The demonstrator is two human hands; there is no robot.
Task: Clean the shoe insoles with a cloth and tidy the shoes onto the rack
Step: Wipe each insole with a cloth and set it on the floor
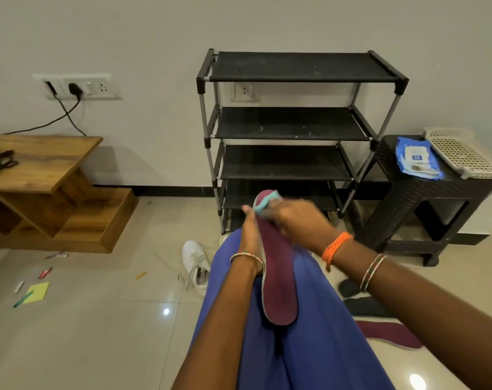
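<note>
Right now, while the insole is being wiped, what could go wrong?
The maroon insole is balanced on the lap, held by the left hand only at its edge, so the right hand's rubbing with the teal cloth might knock it loose. The white sneaker's loose laces trail across the floor, a possible trip hazard.

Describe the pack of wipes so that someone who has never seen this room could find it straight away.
Start at the black four-shelf shoe rack against the white wall. Just to its right stands a dark woven-pattern plastic stool. On top of that stool lies the flat blue wipes pack with a white label, beside a cream perforated plastic basket; it is the only blue, soft item there.
</note>
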